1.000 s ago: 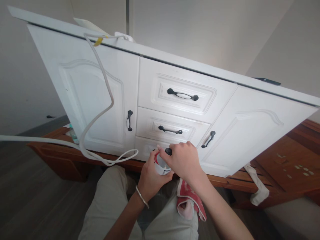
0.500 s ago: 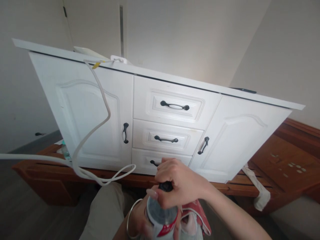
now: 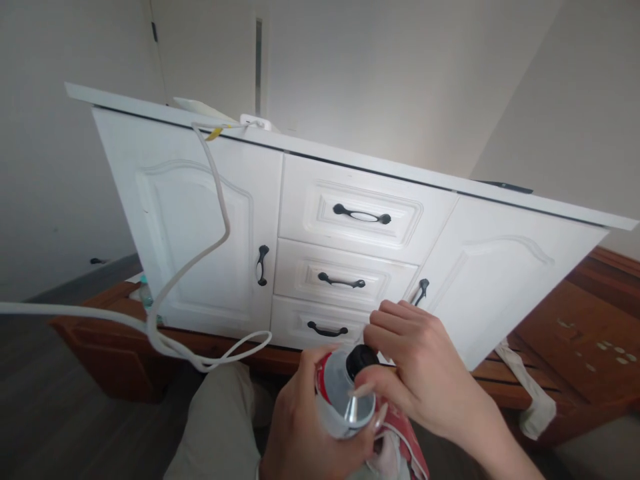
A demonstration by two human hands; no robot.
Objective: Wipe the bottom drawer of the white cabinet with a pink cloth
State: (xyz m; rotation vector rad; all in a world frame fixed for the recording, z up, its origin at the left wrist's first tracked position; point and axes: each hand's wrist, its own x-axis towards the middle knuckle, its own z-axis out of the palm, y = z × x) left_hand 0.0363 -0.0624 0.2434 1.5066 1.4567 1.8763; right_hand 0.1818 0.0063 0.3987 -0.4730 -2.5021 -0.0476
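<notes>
A bottle (image 3: 346,405) with a see-through upper part and a red and white label is low in the middle, tilted. My left hand (image 3: 305,420) is wrapped round its body, covering much of the label. My right hand (image 3: 420,363) comes in from the right with its fingers curled at the black cap (image 3: 361,361) on the bottle's top. The thumb lies against the cap's near side; the inner fingers are partly hidden behind it. Just below the hands is a red and white cloth (image 3: 404,440).
Ahead stands a white cabinet (image 3: 345,163) with doors, drawers and dark handles, on a wooden bench (image 3: 115,333). A white cable (image 3: 187,260) hangs down its left front. A small bottle (image 3: 145,293) stands at its left; a pale cloth strip (image 3: 530,393) hangs at the right.
The bottle has come up and tilted, showing its see-through upper part. My right hand has shifted right, leaving more of the black cap visible. The view has turned slightly left.
</notes>
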